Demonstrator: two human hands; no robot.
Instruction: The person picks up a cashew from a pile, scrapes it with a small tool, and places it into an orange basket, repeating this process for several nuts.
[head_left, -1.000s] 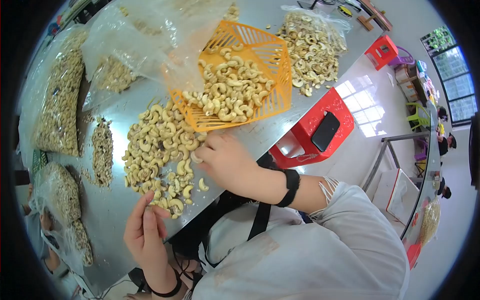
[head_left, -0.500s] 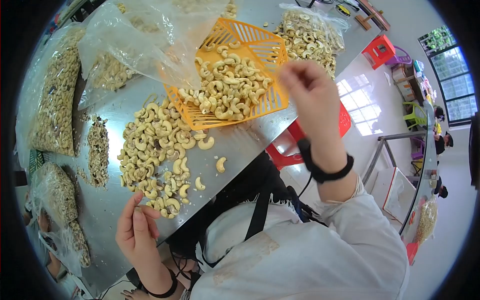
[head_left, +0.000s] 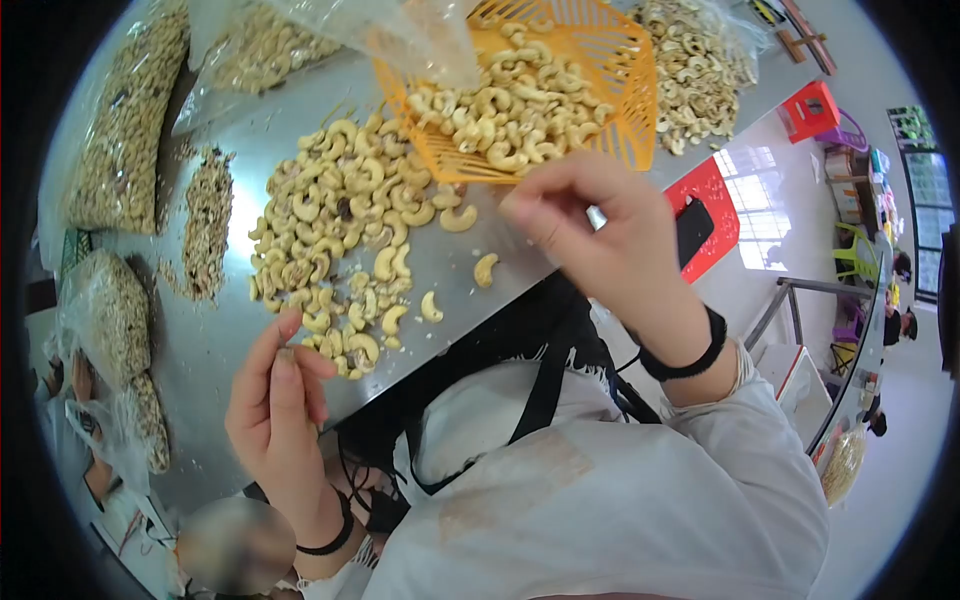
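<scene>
A loose pile of cashew nuts [head_left: 345, 215] lies on the metal table. My left hand [head_left: 280, 400] is at the near lower edge of this pile, thumb pressed toward the bent fingers. My right hand [head_left: 600, 225] is over the table edge, just below the orange slatted basket [head_left: 640, 130], thumb and fingertips drawn together. A small bright silver patch shows in the gap of this hand; I cannot tell what its fingers hold. More cashew nuts [head_left: 530, 105] fill the basket. Single cashews [head_left: 486, 269] lie apart, between the pile and the table edge.
Bags of nuts [head_left: 130, 130] stand at the left, with a strip of brown crumbs [head_left: 208, 225] beside them. Clear plastic [head_left: 430, 45] hangs over the basket's left side. Another bag of cashews [head_left: 690, 70] is beyond it. A red stool [head_left: 715, 225] holds a black object.
My right hand has moved from beside the basket toward the table's near edge. The view has shifted, so the table things sit higher. My left hand stays at the pile's edge.
</scene>
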